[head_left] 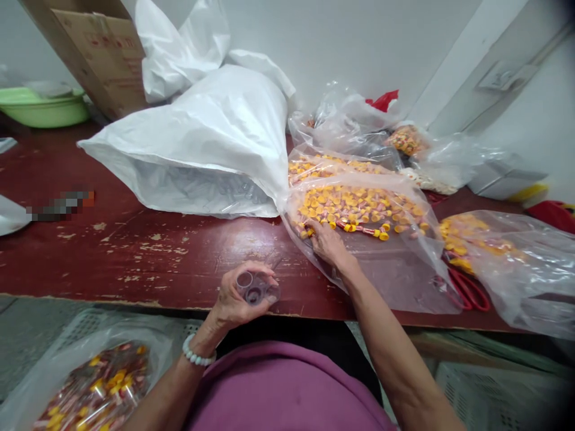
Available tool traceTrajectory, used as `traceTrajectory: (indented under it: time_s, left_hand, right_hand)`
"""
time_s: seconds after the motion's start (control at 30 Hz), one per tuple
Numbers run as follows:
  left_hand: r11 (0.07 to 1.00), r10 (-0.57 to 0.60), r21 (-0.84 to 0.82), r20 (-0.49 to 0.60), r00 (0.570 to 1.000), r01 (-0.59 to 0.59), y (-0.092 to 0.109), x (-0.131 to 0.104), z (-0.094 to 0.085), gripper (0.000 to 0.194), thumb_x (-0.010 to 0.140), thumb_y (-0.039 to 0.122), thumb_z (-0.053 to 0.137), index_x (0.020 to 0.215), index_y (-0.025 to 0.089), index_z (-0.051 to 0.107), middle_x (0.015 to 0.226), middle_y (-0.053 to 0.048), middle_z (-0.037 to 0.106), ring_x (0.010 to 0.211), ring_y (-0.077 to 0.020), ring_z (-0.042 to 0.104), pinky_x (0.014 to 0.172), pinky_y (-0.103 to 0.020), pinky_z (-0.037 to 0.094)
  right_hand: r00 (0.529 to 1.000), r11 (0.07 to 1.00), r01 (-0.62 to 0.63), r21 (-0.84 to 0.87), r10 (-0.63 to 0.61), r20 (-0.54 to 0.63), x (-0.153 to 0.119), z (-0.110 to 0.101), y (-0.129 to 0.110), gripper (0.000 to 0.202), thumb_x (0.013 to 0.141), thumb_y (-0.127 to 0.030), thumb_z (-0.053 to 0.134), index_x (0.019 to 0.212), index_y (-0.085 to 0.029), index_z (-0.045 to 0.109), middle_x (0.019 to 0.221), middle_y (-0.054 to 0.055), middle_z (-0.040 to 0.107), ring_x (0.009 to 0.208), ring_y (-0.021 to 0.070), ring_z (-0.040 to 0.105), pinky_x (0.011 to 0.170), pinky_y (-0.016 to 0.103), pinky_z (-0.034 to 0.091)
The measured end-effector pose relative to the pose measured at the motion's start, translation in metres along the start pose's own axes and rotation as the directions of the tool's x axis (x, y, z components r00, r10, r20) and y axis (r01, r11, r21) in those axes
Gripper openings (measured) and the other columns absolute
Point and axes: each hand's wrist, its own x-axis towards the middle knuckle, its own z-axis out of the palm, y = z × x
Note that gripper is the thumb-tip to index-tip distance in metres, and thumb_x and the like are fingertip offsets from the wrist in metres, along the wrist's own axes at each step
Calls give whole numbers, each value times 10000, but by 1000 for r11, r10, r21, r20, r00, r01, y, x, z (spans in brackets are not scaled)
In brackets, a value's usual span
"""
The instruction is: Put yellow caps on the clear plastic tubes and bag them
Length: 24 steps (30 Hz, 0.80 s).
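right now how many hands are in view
2: the left hand, by the table's front edge, holding clear tubes; the right hand, fingers at yellow-ended pieces at the clear bag's mouth. No other hand shows.

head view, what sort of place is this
Likely a small workshop: a scuffed red worktable, an open white sack of clear plastic pieces, and a clear plastic bag of many yellow-ended pieces.

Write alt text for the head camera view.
A person's left hand holds clear tubular pieces while the right hand touches small yellow-ended pieces in an open clear bag on a worn red table. A white sack lies open beyond, clear items inside.
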Motion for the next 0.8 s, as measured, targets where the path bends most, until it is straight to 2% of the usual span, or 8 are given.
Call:
traceTrajectory:
  time_s: [0.1, 0.2, 0.27, 0.33, 0.43, 0.57, 0.73, 0.8]
  left_hand:
    - [999, 45, -31, 24, 999, -44, 4, 0, 2, 398, 601, 73, 716, 964, 167, 580, 754, -36, 699, 853, -215, 660, 852, -387, 510]
    - [996, 80, -55, 57, 995, -77, 9, 1, 7, 393, 602, 64, 707, 958, 172, 582, 745, -36, 700, 860, -216, 650, 882, -409, 491]
    - [994, 95, -66, 77, 992, -90, 13, 2, 9, 402, 596, 61, 706, 961, 176, 581, 748, -35, 704, 860, -217, 651, 895, -417, 483]
    - [994, 85, -70, 94, 992, -79, 14, 1, 12, 424, 589, 55, 708, 970, 182, 576, 750, -32, 708, 874, -222, 655, 876, -401, 493]
    - [995, 23, -99, 97, 995, -13, 16, -2, 14, 442, 579, 52, 719, 971, 191, 569, 759, -28, 707, 874, -224, 666, 822, -357, 518]
    - [980, -66, -182, 61, 996, 76, 21, -5, 18, 402, 572, 66, 727, 925, 183, 576, 762, -30, 697, 796, -211, 680, 748, -324, 543]
    - [971, -119, -202, 40, 992, 125, 28, -3, 20, 376, 547, 51, 724, 879, 167, 589, 699, -21, 691, 703, -186, 678, 690, -288, 548]
    - [964, -129, -229, 43, 991, 135, 29, -2, 20, 382, 543, 39, 718, 879, 167, 589, 698, -18, 691, 679, -175, 675, 670, -274, 547]
  right_hand:
    - [989, 950, -21, 312, 65, -131, -7, -15, -7, 239, 841, -229, 491, 1063, -195, 571, 943, 66, 612, 843, 188, 574, 772, 320, 440]
    - [962, 694, 33, 719, 174, -212, -27, -27, -30, 243, 823, -345, 562, 1018, -207, 518, 841, 5, 588, 725, 139, 561, 690, 282, 455]
    - [978, 514, 82, 854, 126, -169, -43, -32, -50, 234, 815, -352, 592, 991, -226, 504, 856, -11, 575, 722, 119, 558, 678, 261, 458]
    - [991, 431, 87, 898, 57, -123, -58, -34, -65, 198, 822, -331, 598, 971, -237, 508, 877, -16, 571, 740, 108, 554, 686, 249, 456]
    - [992, 412, 97, 906, 35, -122, -70, -33, -74, 166, 849, -334, 579, 973, -244, 513, 874, -17, 575, 762, 107, 547, 709, 247, 453]
    - [980, 415, 138, 899, 71, -184, -75, -27, -70, 137, 869, -345, 559, 939, -231, 528, 858, -13, 592, 770, 110, 562, 755, 264, 453]
    - [975, 336, 160, 928, 93, -201, -80, -26, -74, 133, 869, -335, 565, 946, -234, 522, 855, -11, 619, 754, 117, 603, 736, 272, 481]
    - [979, 366, 161, 917, 60, -196, -83, -28, -75, 119, 875, -324, 558, 949, -236, 529, 830, -14, 623, 730, 117, 606, 718, 269, 484]
